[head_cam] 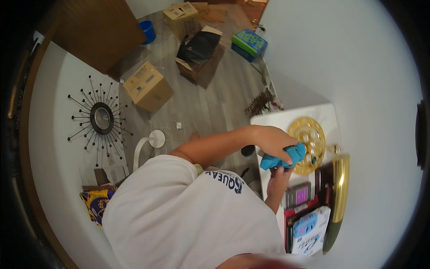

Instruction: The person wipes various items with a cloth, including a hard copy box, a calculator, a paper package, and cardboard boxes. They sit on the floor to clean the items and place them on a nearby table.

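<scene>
My left hand (pixel 273 143) grips a crumpled blue cloth (pixel 297 153) above the near edge of a white table (pixel 268 118). Just below it, my right hand (pixel 281 175) has its fingers raised around a small dark object (pixel 274 169), mostly hidden by the cloth. The two hands are close together with the cloth between them. Behind the cloth, a round amber tray (pixel 304 122) bears several clear glass pieces (pixel 310 138). Beside my right forearm are a grey box with a purple panel (pixel 298 195) and a white and blue paper pack (pixel 310 232).
A tall gold and green object (pixel 340 188) stands along the wall. Dried flowers (pixel 260 102) sit by the table's left end. Cardboard boxes (pixel 147 87), a green and blue box (pixel 248 43) and a blue bucket (pixel 147 32) are on the floor. A white lamp base (pixel 157 138) has cords nearby.
</scene>
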The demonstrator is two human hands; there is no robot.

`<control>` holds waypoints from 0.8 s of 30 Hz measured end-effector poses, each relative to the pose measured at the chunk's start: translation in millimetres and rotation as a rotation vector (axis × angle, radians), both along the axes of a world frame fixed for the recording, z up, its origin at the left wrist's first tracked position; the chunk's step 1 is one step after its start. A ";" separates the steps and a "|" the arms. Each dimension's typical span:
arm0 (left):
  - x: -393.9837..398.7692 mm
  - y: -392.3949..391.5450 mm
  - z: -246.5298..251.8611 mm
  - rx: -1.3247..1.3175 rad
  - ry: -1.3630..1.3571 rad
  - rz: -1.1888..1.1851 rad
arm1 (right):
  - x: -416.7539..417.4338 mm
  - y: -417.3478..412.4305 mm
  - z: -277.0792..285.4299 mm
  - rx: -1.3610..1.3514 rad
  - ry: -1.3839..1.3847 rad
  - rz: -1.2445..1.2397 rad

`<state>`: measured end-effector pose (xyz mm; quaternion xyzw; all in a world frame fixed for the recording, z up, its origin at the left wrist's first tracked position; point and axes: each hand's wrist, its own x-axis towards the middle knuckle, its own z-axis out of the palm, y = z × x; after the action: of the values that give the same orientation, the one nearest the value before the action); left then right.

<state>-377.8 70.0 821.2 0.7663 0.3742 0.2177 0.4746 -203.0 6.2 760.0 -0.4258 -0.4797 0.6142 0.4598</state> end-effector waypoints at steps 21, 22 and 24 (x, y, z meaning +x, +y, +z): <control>-471.8 -6.9 -254.2 -0.517 -0.582 1.544 | -479.8 240.6 -302.0 0.602 -1.255 1.222; -479.6 -9.3 -265.5 -0.612 -0.623 1.554 | -493.0 254.4 -345.5 0.762 -1.302 1.135; -486.6 0.8 -279.9 -0.943 -0.794 1.737 | -522.0 280.3 -430.9 1.056 -1.388 0.939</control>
<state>-864.4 70.8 541.3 -0.1507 0.6575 0.5490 0.4935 -725.1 286.5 329.0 -0.1984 -0.9750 0.0557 -0.0828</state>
